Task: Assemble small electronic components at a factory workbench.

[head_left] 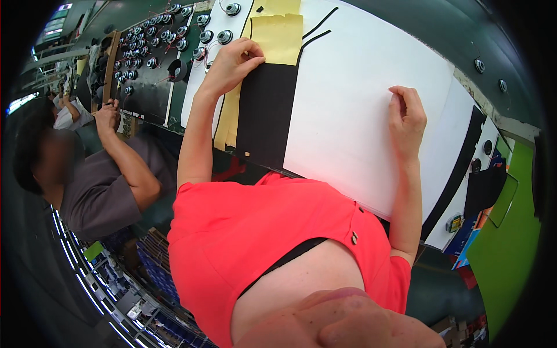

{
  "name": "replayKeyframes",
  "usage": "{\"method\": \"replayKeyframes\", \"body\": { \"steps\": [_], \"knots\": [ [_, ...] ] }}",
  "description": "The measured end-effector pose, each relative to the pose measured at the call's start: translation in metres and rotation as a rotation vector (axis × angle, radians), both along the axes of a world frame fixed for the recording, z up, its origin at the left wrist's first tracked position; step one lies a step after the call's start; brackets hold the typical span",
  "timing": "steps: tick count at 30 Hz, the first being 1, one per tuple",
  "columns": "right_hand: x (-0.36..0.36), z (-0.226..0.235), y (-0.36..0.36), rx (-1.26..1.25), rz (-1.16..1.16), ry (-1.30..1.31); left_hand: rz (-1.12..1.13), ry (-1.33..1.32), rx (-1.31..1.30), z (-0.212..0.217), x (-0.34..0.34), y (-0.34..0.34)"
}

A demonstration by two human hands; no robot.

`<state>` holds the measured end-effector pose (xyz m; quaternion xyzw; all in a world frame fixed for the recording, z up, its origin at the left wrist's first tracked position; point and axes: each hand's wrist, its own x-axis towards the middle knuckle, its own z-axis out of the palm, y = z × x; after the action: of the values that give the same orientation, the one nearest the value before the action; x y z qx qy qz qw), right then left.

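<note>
The left hand (238, 62) curls at the corner of a ragged-edged yellow sheet (277, 39) lying against a matte black rectangle (266, 107). Well apart, the right hand (407, 119) bends its fingers over a smooth white sheet (354, 110); whether either grips anything is unclear.

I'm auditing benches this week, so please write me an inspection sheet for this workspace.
Surface: white sheet spread before the person.
Job's things: black sheet at its left, yellow piece at the black sheet's far end; thin black strips beside it.
Clutter: speakers at left, many on a dark board.
Hands: left hand at the yellow piece's edge; right hand over the white sheet; whether either holds something is unclear.
Cables: thin red wires among the speakers.
Surroundings: co-worker at left; green panel at right.
</note>
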<state>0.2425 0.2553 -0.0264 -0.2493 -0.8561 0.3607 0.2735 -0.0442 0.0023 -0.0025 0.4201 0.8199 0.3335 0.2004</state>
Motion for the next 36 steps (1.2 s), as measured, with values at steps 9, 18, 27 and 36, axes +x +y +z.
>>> {"method": "replayKeyframes", "body": {
  "steps": [9, 18, 27, 36],
  "knots": [
    [0.003, -0.002, 0.005, 0.001, -0.027, 0.010, 0.059, -0.150, 0.043, 0.012, -0.012, 0.022],
    [0.005, -0.008, 0.007, 0.054, -0.061, 0.041, -0.478, -0.137, 0.221, 0.042, 0.084, 0.235],
    [0.010, -0.016, 0.010, 0.025, -0.052, 0.095, -0.257, 0.100, 0.137, 0.032, 0.205, 0.515],
    [0.007, -0.010, 0.010, -0.083, -0.005, 0.130, -0.388, -0.046, 0.318, -0.056, 0.178, 0.633]
  ]
}}
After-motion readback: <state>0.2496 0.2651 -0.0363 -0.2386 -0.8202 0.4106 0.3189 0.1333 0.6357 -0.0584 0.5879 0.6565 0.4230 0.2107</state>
